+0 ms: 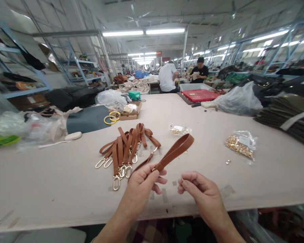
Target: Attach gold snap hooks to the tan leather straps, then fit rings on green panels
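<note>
Between the thumb and fingers of my left hand is a brown leather strap, its looped end pointing up and to the right. To its right, my right hand pinches a tiny gold-coloured metal piece, too small to tell its exact kind. Left of my hands lies a pile of brown straps with oval gold rings at their ends. A clear bag of small gold parts rests on the right, with a couple of loose metal pieces beside it. Another small clear bag lies beyond the held strap.
Yellow rings and a cardboard box sit at the back left. Plastic bags lie behind them. A red board and stacked dark material are to the right. Two people sit farther back.
</note>
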Motion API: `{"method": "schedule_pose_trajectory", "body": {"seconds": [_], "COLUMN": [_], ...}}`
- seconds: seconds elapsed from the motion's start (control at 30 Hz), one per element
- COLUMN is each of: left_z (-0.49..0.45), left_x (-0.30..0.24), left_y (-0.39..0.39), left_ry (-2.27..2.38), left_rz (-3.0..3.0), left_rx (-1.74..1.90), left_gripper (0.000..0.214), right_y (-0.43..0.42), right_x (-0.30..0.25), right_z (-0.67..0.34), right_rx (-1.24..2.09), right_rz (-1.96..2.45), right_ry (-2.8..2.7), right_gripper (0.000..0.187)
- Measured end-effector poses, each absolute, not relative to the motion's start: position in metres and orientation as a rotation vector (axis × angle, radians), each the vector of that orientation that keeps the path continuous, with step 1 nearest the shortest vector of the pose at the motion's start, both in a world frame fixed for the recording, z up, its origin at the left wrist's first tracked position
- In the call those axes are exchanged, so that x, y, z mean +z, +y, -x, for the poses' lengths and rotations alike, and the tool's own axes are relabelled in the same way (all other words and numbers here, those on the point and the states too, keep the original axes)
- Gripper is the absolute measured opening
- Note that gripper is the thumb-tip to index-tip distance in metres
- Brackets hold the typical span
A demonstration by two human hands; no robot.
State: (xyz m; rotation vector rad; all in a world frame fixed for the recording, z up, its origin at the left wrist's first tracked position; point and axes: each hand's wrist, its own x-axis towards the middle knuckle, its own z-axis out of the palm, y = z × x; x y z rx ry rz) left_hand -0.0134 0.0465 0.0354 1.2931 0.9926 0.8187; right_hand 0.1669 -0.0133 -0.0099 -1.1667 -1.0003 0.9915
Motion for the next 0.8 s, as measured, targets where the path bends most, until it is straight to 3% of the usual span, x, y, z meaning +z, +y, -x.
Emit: {"method": "schedule_pose_trajectory", "body": {"seconds": [0.37, 0.8], "left_z": [-0.011, -0.011], "left_x": [0.013, 0.010], "left_y": [0.012, 0.010], "left_ry": [0.841, 0.978], "left_rz": [-1.270, -1.630], "left_rx": [0.751, 0.688], "left_gripper": [0.029, 0.031], "right_y": [-0.022, -0.027], "right_x": [-0.011, -0.025], "right_z": [-0.160, -0.161], "right_rx": [1.088, 1.078], "right_rz": [1.204, 1.232], "right_ry": [-1.024, -0.966], "right_gripper": [0.018, 0.019]}}
